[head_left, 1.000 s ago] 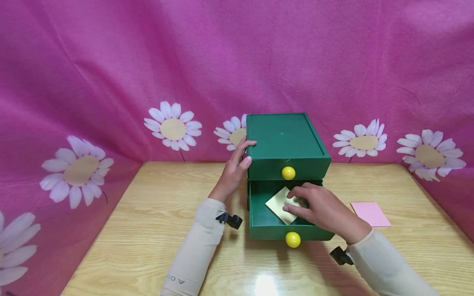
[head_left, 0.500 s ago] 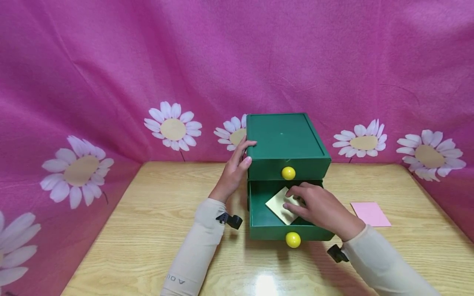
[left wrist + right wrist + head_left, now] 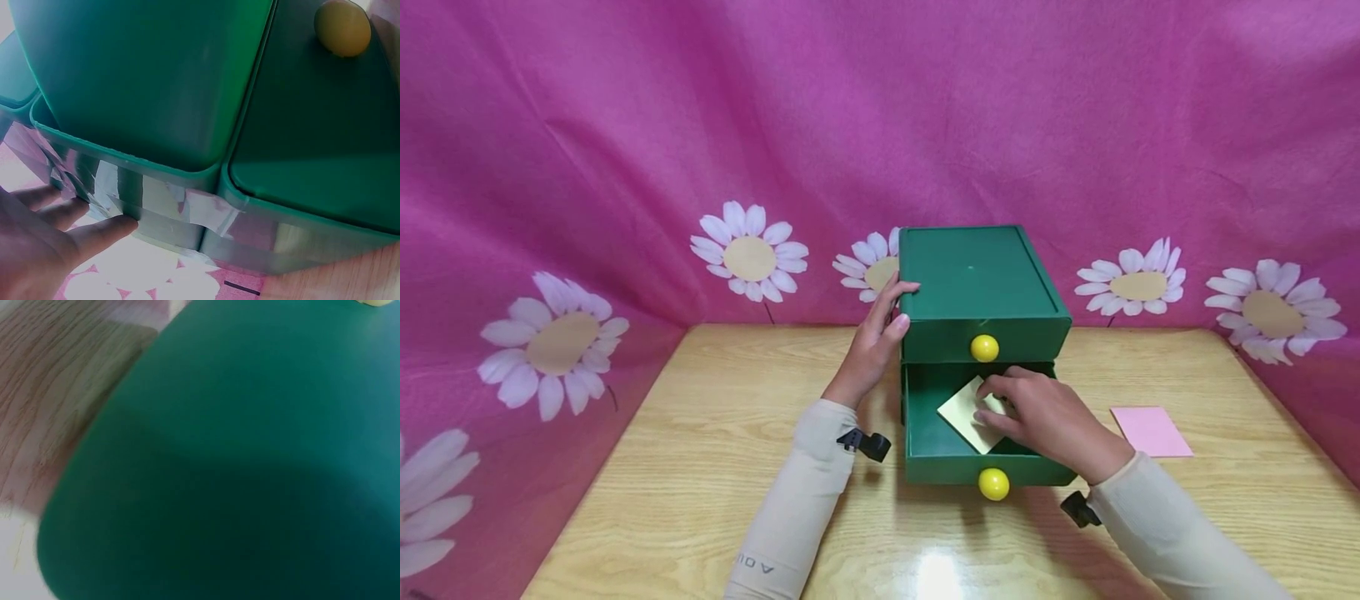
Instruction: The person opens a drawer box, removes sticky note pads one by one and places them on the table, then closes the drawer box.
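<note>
A green two-drawer cabinet (image 3: 966, 271) stands on the table, its lower drawer (image 3: 925, 450) pulled out. Inside that drawer lies a square pale-yellow sticky note pad (image 3: 958, 412), turned cornerwise. My right hand (image 3: 1048, 417) reaches in over the pad with bent fingers, thumb and index fingertip apart; its other fingertips and the pad's right corner are hidden. My left hand (image 3: 872, 342) rests against the cabinet's left side, one fingertip over the top edge. In the left wrist view, its straight fingers (image 3: 103, 234) touch the cabinet's side wall. The right wrist view shows a green surface (image 3: 250, 425), with no fingers visible.
A pink sticky note pad (image 3: 1152, 432) lies on the wooden table (image 3: 722, 417) to the cabinet's right. Yellow knobs stick out from the upper drawer (image 3: 1030, 342) and the lower one. Behind hangs a magenta cloth (image 3: 850, 125) with white flowers.
My right hand and wrist have shifted slightly left, and the thumb and index fingertip have come a little closer together. The left hand, cabinet and both pads stay in place.
</note>
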`<state>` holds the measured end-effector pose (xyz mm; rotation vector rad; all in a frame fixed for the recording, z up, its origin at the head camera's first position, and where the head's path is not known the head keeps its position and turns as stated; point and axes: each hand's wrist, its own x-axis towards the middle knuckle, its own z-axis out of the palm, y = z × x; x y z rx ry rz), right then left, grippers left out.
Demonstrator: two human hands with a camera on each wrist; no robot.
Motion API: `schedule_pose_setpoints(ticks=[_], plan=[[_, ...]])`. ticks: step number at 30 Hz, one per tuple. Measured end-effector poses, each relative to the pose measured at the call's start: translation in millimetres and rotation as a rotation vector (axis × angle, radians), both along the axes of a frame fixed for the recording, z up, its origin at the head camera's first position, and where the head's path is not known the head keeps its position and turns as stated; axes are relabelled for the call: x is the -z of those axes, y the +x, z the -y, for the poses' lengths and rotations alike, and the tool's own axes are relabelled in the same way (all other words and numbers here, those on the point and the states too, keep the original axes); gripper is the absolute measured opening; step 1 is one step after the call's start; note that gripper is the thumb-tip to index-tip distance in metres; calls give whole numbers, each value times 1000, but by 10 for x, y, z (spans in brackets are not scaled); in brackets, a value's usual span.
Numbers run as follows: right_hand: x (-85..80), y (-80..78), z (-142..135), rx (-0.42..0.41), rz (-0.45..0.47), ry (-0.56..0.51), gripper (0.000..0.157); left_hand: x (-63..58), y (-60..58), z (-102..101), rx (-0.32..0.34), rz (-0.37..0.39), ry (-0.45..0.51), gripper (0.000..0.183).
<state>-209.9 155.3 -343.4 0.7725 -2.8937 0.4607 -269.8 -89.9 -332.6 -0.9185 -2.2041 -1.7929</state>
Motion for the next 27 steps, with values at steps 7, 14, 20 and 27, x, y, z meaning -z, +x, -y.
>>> schedule_pose_setpoints(ticks=[7, 14, 20, 27], plan=[[-14, 15, 3, -8, -17, 52, 33, -11, 0, -2, 5, -22, 14, 51], [-5, 6, 6, 2, 0, 120, 48, -16, -4, -11, 9, -41, 22, 50], [8, 7, 14, 9, 14, 147, 56, -13, -6, -13, 10, -36, 17, 51], [26, 10, 4, -10, -22, 165, 61, 2, -7, -10, 2, -18, 11, 50]])
